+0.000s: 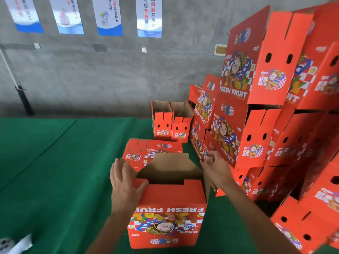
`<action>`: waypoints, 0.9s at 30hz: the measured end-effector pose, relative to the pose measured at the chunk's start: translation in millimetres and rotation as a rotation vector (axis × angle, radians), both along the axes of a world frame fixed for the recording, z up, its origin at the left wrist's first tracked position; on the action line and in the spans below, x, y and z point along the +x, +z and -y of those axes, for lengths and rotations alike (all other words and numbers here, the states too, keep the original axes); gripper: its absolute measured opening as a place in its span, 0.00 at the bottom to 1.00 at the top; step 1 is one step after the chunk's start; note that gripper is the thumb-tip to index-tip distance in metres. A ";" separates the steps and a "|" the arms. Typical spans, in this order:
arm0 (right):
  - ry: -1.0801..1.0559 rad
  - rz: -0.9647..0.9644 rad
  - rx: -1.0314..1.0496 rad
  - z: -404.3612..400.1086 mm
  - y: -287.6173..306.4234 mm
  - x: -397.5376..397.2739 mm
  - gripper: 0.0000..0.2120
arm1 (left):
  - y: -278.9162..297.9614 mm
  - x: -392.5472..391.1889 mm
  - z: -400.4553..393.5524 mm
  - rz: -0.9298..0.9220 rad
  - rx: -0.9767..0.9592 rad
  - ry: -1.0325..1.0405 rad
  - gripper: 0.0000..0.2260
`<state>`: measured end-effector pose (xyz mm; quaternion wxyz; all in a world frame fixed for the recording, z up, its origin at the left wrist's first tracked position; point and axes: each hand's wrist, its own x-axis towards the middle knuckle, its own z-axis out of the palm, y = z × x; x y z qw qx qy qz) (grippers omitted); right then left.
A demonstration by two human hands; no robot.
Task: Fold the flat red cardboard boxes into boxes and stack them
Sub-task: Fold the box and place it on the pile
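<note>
— Where do we have the box?

— The red box (167,213) stands open-topped on the green cloth (55,162), near us. Our left hand (124,182) lies flat against its left top corner, fingers straight, thumb over the near flap.

— And the right hand (215,165)?

— At the far right corner, fingers curled; whether they pinch the edge, we cannot tell. Flat boxes (152,153) lie just beyond; the stack of folded boxes (266,110) rises right.

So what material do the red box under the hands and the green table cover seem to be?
The red box looks like cardboard: plain brown inside, glossy red print outside, with die-cut slots and tabs. The green cover seems to be matte cloth, perhaps felt, since it shows creases and no shine.
</note>
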<state>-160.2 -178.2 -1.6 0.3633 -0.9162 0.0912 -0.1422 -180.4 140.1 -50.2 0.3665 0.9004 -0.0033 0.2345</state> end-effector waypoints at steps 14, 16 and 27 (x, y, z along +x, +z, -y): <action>0.361 0.078 0.234 -26.6 -26.5 -10.1 0.15 | -3.7 4.0 10.9 0.045 -0.224 -0.084 0.40; 0.399 0.063 0.189 -30.4 -37.1 -7.1 0.16 | -6.2 5.7 11.4 -0.080 -0.345 -0.042 0.38; 0.367 0.149 0.079 -38.9 -49.3 -3.6 0.26 | -19.7 16.7 0.8 -0.158 0.111 -0.364 0.27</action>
